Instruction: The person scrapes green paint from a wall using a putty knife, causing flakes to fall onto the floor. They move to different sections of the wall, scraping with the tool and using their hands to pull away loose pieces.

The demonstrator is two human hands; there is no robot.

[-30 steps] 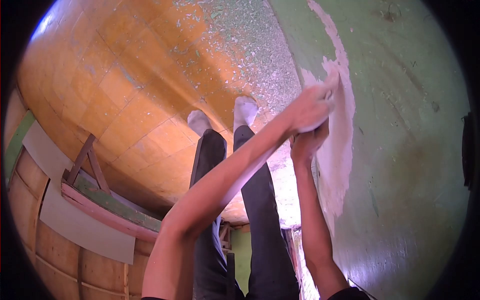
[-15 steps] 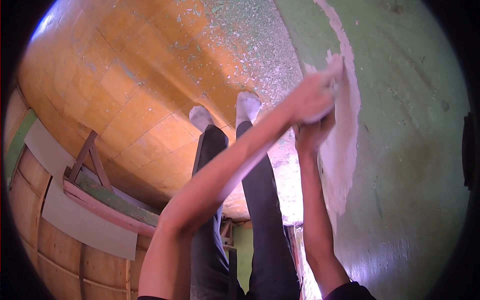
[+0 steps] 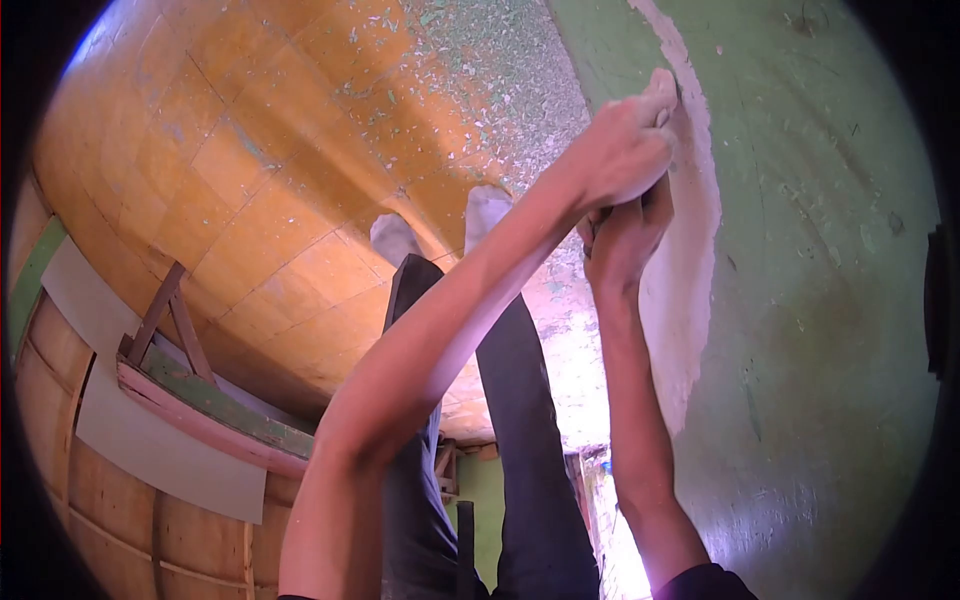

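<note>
My left hand (image 3: 630, 150) is closed, held up beside the green wall (image 3: 800, 250) at the edge of a bare, pale strip (image 3: 685, 290). What its fingers grip is too hidden to name. Just below and partly behind it, my right hand (image 3: 628, 240) is closed too, with a dark piece of something showing at its fingers. The two hands meet or overlap in this view. Flakes of green and white paint (image 3: 500, 80) cover the floor along the wall's foot.
Orange floor tiles (image 3: 270, 200) spread out on the left. A green and pink wooden bench (image 3: 210, 410) stands at the lower left, near wooden panelling (image 3: 110, 480). My feet in light socks (image 3: 395, 238) are on the floor, below dark trousers (image 3: 520, 400).
My left hand has shifted slightly up and left along the pale strip, and my right hand has moved a little with it. The view has shifted slightly.
</note>
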